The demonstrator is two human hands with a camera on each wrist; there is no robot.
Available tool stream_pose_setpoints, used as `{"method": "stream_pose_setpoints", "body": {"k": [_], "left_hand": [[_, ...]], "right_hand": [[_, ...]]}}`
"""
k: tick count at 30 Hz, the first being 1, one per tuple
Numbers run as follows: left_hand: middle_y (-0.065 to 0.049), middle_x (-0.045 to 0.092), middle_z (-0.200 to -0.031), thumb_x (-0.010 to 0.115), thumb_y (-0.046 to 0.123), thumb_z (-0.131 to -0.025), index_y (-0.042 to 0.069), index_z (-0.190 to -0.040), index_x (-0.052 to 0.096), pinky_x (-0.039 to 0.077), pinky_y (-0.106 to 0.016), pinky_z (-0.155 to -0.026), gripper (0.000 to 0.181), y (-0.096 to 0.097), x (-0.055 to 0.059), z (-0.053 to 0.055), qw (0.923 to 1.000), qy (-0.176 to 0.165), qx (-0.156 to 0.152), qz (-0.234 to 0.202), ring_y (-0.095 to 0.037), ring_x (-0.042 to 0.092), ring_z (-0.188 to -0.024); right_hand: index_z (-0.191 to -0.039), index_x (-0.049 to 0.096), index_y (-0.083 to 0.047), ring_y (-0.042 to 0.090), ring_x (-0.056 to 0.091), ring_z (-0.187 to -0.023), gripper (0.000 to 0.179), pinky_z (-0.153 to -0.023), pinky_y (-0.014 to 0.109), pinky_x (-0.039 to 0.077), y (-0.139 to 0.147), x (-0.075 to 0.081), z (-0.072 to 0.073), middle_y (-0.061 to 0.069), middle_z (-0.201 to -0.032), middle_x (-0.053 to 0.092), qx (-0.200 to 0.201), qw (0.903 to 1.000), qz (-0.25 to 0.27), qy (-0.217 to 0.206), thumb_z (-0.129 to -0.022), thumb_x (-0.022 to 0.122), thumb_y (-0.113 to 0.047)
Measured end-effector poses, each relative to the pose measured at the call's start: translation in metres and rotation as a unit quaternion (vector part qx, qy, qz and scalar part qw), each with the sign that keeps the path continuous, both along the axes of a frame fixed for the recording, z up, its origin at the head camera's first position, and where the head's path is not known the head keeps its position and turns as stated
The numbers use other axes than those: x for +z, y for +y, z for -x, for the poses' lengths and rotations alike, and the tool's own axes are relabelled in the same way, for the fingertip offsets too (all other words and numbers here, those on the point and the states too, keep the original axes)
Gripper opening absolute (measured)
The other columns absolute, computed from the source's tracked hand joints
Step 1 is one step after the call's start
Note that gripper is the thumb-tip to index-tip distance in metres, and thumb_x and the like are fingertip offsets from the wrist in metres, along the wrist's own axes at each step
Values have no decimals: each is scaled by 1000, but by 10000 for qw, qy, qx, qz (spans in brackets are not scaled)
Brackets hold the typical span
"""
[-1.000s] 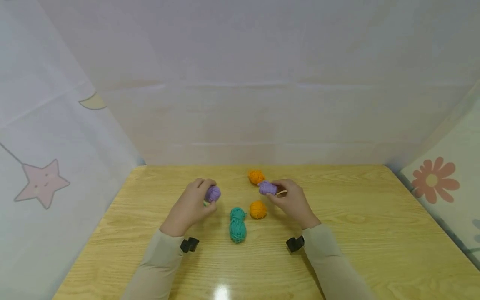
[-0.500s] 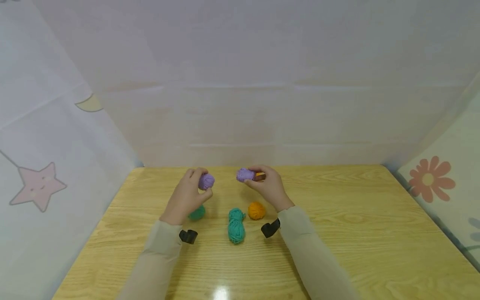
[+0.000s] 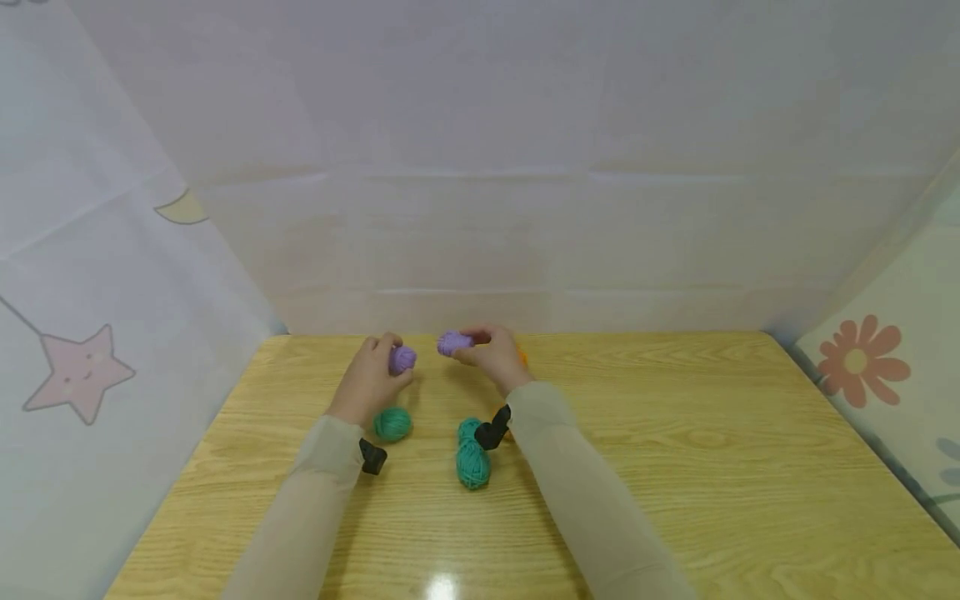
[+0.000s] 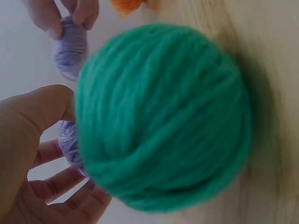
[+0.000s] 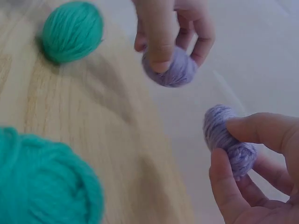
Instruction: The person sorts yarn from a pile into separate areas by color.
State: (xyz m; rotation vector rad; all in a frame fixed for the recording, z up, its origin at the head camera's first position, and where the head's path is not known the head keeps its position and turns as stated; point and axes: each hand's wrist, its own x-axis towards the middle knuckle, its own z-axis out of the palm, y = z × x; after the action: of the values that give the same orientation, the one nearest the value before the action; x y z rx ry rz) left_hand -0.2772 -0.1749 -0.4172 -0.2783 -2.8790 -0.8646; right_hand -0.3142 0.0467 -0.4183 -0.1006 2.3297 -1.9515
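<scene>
Near the table's far edge, my left hand (image 3: 369, 382) grips a small round purple ball of yarn (image 3: 402, 359). Just right of it, my right hand (image 3: 497, 358) pinches a longer purple ball of yarn (image 3: 454, 343) between thumb and fingers. Both are held above the table, a short gap apart, as the right wrist view also shows. A green ball of yarn (image 3: 392, 424) lies below the left hand; in the left wrist view it covers part of that hand's purple ball (image 4: 70, 144). A teal pair of yarn balls (image 3: 472, 463) lies under the right wrist, partly covered.
An orange ball of yarn (image 3: 522, 357) shows only partly behind the right hand. Another orange one is almost wholly hidden by the right wrist. The wooden table (image 3: 712, 450) ends at a pale cloth backdrop (image 3: 480, 250), with printed cloth on both sides.
My right hand has carried its purple ball left and toward the far edge, closer to the other. My left hand has shifted slightly left and away, uncovering the green ball.
</scene>
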Motion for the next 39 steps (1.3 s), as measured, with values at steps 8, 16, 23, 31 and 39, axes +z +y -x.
{"method": "stream_pose_setpoints", "body": {"k": [8,16,23,31,39], "left_hand": [[-28,52,-126,68,23,-96,1,-134,50,52,-56,-95,48,-10,-14,13,9979,-626,-34,148,-41,60,-110],[-28,53,-122,68,25,-96,-1,-131,50,50,-54,-94,47,-13,-21,20,9968,-741,-37,283,-38,59,-106],[-27,55,-117,68,28,-98,-4,-129,51,50,-51,-89,48,-13,-17,18,9967,-770,176,163,-36,58,-100],[-24,57,-112,72,22,-96,-3,-127,52,51,-50,-84,44,-20,-22,20,9982,-478,361,-84,-36,58,-100],[-22,61,-121,61,24,-100,1,-127,57,52,-53,-87,35,-28,-17,10,9990,-255,312,-189,-38,61,-108]], "right_hand": [[-117,69,0,22,66,-90,34,-77,30,59,-19,-18,17,13,-108,67,116,9969,-606,-483,-85,79,-2],[-118,65,-1,23,63,-96,38,-89,35,55,-27,-22,19,11,-109,66,44,9914,-1119,-672,-86,81,-13],[-113,70,-6,22,61,-95,30,-91,37,52,-34,-18,15,8,-105,67,303,9814,-1824,-520,-87,79,-20],[-127,65,4,33,68,-102,32,-89,41,58,-43,-15,9,20,-123,65,1224,9852,-1029,-612,-95,64,-3],[-136,60,-1,34,64,-111,35,-93,49,55,-35,10,-5,20,-132,60,2023,9675,-1505,-205,-101,59,-7]]}}
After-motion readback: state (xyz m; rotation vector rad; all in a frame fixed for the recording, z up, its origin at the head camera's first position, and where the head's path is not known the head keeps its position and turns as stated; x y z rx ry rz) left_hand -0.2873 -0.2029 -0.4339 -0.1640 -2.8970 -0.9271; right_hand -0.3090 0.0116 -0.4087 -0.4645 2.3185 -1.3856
